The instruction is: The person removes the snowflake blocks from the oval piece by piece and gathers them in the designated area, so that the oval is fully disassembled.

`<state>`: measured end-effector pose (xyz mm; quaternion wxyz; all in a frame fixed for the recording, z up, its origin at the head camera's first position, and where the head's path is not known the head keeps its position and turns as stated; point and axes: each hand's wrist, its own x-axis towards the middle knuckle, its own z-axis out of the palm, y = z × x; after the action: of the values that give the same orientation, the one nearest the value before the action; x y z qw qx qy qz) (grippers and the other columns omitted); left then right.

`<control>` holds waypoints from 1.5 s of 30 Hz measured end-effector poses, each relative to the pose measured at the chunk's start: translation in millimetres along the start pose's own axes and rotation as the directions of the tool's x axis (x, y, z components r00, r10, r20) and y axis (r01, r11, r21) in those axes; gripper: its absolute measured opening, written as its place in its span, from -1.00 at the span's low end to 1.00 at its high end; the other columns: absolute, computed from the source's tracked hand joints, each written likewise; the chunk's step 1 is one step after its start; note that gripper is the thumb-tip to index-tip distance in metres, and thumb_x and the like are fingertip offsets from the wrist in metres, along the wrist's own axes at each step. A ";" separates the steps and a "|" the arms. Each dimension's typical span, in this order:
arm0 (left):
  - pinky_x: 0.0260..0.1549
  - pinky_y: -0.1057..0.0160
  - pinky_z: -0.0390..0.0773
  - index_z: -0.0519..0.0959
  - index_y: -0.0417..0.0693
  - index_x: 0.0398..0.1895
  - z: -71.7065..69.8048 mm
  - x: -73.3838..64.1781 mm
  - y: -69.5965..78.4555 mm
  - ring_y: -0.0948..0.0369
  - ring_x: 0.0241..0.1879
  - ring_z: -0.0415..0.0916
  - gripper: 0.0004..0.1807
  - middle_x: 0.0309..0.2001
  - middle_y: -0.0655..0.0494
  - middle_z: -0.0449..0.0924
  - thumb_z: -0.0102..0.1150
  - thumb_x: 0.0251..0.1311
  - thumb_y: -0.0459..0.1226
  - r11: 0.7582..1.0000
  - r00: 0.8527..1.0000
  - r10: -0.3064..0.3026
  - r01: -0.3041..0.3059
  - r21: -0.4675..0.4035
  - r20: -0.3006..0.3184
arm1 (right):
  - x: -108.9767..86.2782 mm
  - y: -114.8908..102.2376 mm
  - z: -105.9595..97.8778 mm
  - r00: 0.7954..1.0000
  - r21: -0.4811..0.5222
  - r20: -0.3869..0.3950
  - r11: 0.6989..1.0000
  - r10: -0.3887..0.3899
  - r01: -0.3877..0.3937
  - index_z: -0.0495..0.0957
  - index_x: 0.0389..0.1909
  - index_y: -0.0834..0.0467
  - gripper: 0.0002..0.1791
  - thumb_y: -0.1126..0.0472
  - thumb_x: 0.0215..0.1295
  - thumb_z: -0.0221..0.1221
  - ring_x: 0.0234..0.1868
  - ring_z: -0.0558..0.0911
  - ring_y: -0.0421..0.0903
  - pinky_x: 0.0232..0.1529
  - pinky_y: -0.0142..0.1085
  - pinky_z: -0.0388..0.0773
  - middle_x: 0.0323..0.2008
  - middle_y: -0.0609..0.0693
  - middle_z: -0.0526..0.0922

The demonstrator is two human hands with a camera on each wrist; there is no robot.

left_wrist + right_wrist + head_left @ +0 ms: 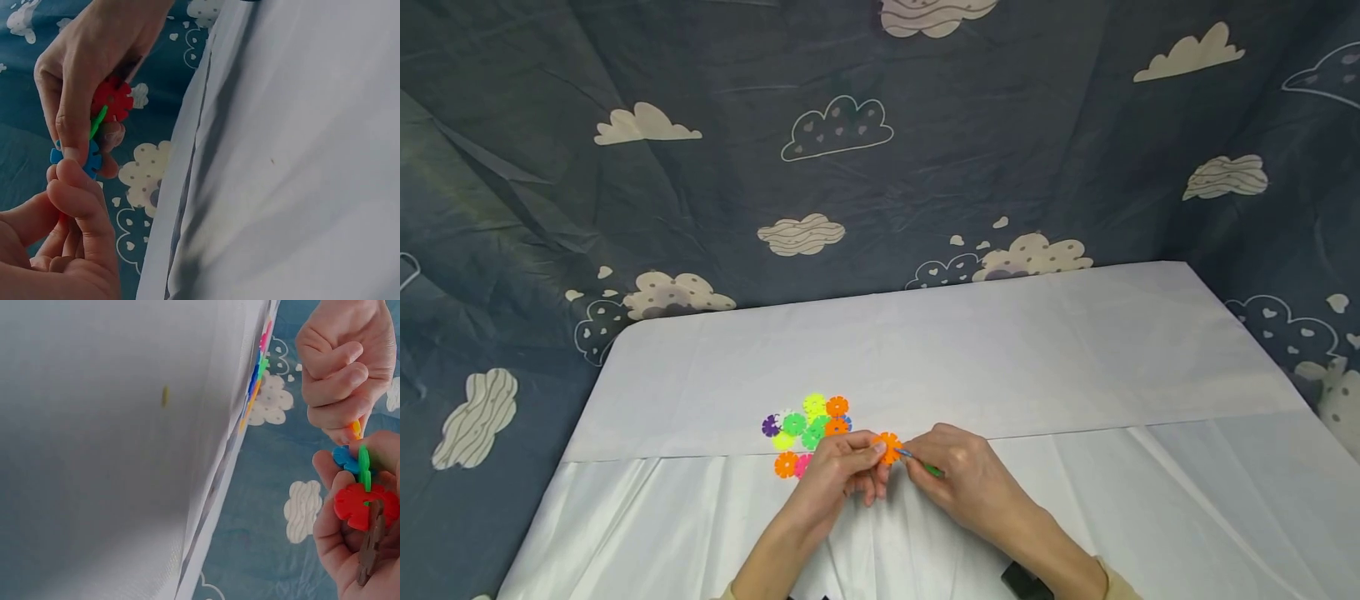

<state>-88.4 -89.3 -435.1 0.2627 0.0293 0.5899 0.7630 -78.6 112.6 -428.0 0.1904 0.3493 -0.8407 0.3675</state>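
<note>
Between thumb and fingers, my left hand (842, 467) pinches an orange notched plastic disc (889, 448). From the right, my right hand (962, 471) grips a short chain of joined discs. Seen in the right wrist view, that chain has a blue disc (345, 459), a green disc (364, 465), a red disc (356, 509) and a brown disc (370, 550). The blue disc is at the orange disc's edge; whether their slots are engaged I cannot tell. In the left wrist view, fingers hide part of the blue disc (94, 161), and the orange one is hidden.
Beyond and left of my left hand, several loose notched discs lie on the white-covered table (1075, 350), among them a green disc (793, 424) and a purple disc (771, 426). A black object (1026, 581) shows below my right forearm. Dark cloud-patterned cloth (850, 192) hangs behind.
</note>
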 end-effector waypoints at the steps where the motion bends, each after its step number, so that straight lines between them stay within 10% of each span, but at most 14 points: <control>1: -0.64 0.38 0.45 0.54 -0.27 -0.41 -1.0 -0.2 0.3 0.19 -0.63 0.48 -0.77 -0.55 0.04 0.52 0.13 0.36 -0.26 1.000 1.000 -0.006 0.006 -0.004 0.011 | 0.1 0.1 -0.2 1.000 0.006 0.002 1.000 -0.002 0.002 0.73 -0.33 0.11 -0.87 0.37 0.21 0.26 -0.36 0.61 -0.29 -0.34 -0.51 0.53 -0.36 -0.12 0.73; 15: -0.51 0.31 0.55 0.43 -0.59 -0.37 -19.8 -6.5 12.8 0.20 -0.67 0.46 -0.64 -0.57 -0.02 0.50 0.08 0.38 -0.31 0.961 0.969 0.041 -0.105 0.256 0.244 | 2.5 3.8 -10.3 0.976 0.138 0.186 0.987 -0.112 0.087 0.70 -0.24 0.12 -0.86 0.38 0.25 0.24 -0.30 0.56 -0.31 -0.26 -0.53 0.47 -0.28 -0.17 0.70; 45: -0.63 0.33 0.52 0.50 -0.45 -0.31 -5.1 -5.7 14.2 0.14 -0.63 0.50 -0.68 -0.59 -0.02 0.45 0.12 0.36 -0.25 0.994 0.997 0.028 -0.021 0.108 -0.070 | 2.6 9.6 -6.6 1.000 0.031 0.013 0.999 -0.016 0.015 0.73 -0.26 0.10 -0.87 0.34 0.17 0.37 -0.29 0.62 -0.28 -0.25 -0.51 0.54 -0.30 -0.21 0.71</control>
<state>-90.6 -98.7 -422.1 0.2301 0.0233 0.6385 0.7340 -87.0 121.1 -426.9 0.1821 0.3611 -0.8335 0.3765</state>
